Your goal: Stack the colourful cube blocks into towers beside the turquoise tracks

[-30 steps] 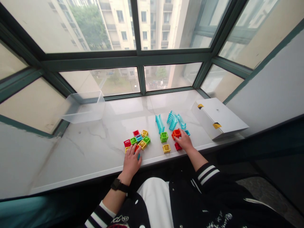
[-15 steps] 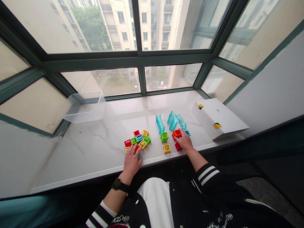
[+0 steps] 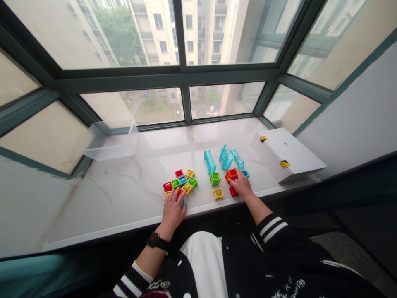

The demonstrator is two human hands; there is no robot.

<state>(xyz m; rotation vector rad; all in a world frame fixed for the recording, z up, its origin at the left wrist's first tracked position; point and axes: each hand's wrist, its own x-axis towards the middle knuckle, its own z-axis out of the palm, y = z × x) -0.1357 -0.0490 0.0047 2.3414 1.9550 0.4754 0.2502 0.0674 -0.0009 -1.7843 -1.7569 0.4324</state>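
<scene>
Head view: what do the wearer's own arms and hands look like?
The left hand and right hand are ungloved. Above each, a black sleeve has white stripes near its end. A black watch circles the left wrist.

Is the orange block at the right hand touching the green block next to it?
Apart. The head view shows a strip of white counter between the orange block and the green block.

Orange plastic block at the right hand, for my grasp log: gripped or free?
Seemingly gripped: the right hand brackets that orange block between thumb and fingers.
</scene>
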